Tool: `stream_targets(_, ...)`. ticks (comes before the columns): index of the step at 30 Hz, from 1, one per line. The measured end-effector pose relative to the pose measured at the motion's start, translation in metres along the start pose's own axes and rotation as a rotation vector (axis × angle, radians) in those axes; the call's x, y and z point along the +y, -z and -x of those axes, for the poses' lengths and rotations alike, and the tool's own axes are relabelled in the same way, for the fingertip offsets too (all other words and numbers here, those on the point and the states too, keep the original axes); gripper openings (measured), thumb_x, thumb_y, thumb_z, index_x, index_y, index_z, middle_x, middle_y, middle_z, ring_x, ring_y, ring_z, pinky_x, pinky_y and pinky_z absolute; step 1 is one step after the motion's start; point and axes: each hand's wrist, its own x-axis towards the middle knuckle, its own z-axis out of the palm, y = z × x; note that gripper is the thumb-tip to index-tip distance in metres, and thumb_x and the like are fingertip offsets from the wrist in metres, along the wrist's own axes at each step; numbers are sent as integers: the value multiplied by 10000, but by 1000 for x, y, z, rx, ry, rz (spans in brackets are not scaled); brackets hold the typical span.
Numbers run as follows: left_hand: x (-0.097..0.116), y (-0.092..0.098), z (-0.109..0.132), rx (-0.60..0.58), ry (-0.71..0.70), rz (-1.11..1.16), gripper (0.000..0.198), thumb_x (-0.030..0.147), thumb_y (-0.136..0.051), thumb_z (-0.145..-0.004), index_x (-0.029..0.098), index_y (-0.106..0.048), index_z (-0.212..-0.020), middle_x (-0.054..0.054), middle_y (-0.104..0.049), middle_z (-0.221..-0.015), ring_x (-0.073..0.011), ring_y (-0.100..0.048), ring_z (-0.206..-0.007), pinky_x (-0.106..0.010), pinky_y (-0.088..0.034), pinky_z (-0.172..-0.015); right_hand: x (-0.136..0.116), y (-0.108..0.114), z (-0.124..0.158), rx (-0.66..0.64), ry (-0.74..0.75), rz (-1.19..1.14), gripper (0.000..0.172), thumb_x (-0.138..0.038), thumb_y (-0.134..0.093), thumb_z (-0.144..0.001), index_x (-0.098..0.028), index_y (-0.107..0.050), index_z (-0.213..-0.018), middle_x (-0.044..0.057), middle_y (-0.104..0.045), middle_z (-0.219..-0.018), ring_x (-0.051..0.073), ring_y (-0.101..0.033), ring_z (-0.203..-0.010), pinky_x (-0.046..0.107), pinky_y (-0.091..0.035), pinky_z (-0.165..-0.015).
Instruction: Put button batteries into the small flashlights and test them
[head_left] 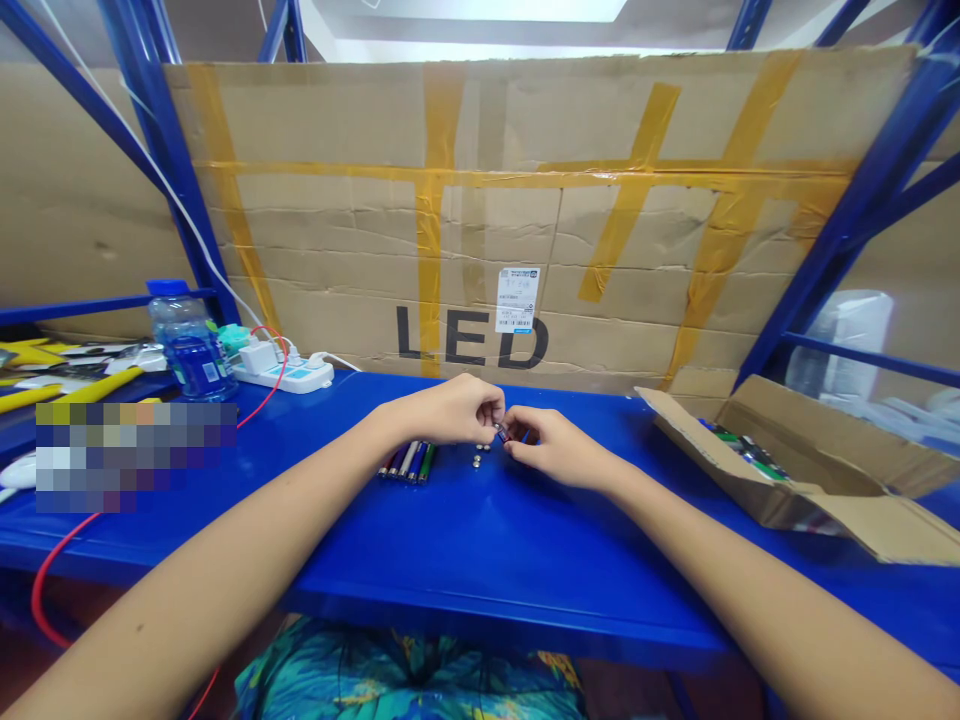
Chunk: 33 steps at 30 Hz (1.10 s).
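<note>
My left hand (469, 408) and my right hand (559, 445) meet over the middle of the blue table (480, 560). Between their fingertips is a small dark-red tube with a silvery end (502, 433). My right hand grips the tube, while the left thumb and fingers pinch at its metal end. Fingers hide most of it. Just below lie several small silvery button-like pieces (477, 461). Left of these, partly under my left wrist, several slim metal tubes (409, 464) in red, silver, blue and green lie side by side.
An open cardboard box (780, 505) at right holds more coloured tubes (746, 450). At left stand a blue-capped bottle (187, 345) and a white power strip (289, 374), with a red cable (45, 580) nearby. A large cardboard sheet (337, 250) closes off the back.
</note>
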Motion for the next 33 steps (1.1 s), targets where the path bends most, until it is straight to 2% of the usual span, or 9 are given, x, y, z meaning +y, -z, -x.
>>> stream_targets(5,-1,0,-2,39,-53,-62,133,134,-582,-792,142,-688,-870,-15,-692,-778,-114,-603,-701,-225,-419,-636,1,0,0,9,-31,-66,101,-122,-527,-772,-181,-564,-845,10,-619,-799,138,-572,-692,269,-454,-660)
stream_targets(10,-3,-6,-6,139,-169,-147,152,108,-581,-841,148,-721,-884,-54,-721,-855,-146,-637,-789,-265,-450,-733,6,0,-1,35,-105,-216,59,-177,-538,-785,-188,-541,-843,-16,-581,-720,130,-552,-603,265,-450,-579)
stream_targets(13,-3,-6,-6,157,-212,-141,169,96,-581,-839,151,-726,-905,-53,-723,-877,-146,-642,-811,-264,-455,-751,10,0,-3,80,-80,-214,59,-202,-557,-784,-186,-562,-840,0,-610,-767,147,-579,-672,284,-469,-630)
stream_targets(17,1,2,-3,166,-145,-104,163,116,-586,-814,154,-718,-902,-27,-718,-831,-130,-636,-760,-245,-446,-706,14,3,-6,150,2,-152,88,-173,-546,-777,-191,-587,-852,18,-644,-849,167,-598,-800,319,-487,-750)
stream_targets(19,2,7,0,125,-99,-129,174,132,-572,-807,163,-716,-901,-19,-719,-822,-129,-629,-740,-243,-436,-685,16,4,-7,184,43,-106,101,-157,-536,-774,-195,-591,-850,18,-649,-857,169,-595,-819,331,-488,-784)
stream_targets(22,3,11,4,-24,-36,-215,219,132,-559,-782,193,-727,-909,-16,-731,-854,-139,-633,-751,-246,-422,-670,18,6,-7,206,64,-22,150,-121,-515,-755,-199,-599,-851,23,-659,-881,174,-596,-838,343,-485,-807)
stream_targets(26,2,5,6,-196,30,-321,241,154,-582,-755,228,-747,-915,-24,-739,-897,-160,-637,-767,-251,-401,-639,18,7,-7,198,55,29,203,-85,-494,-731,-199,-607,-854,28,-668,-906,179,-599,-854,348,-485,-822)
stream_targets(33,3,-5,5,-300,59,-412,261,157,-589,-769,263,-745,-950,-28,-732,-931,-177,-622,-770,-253,-369,-603,15,6,-6,172,39,37,214,-71,-496,-729,-199,-607,-859,32,-668,-926,183,-604,-862,358,-486,-837)
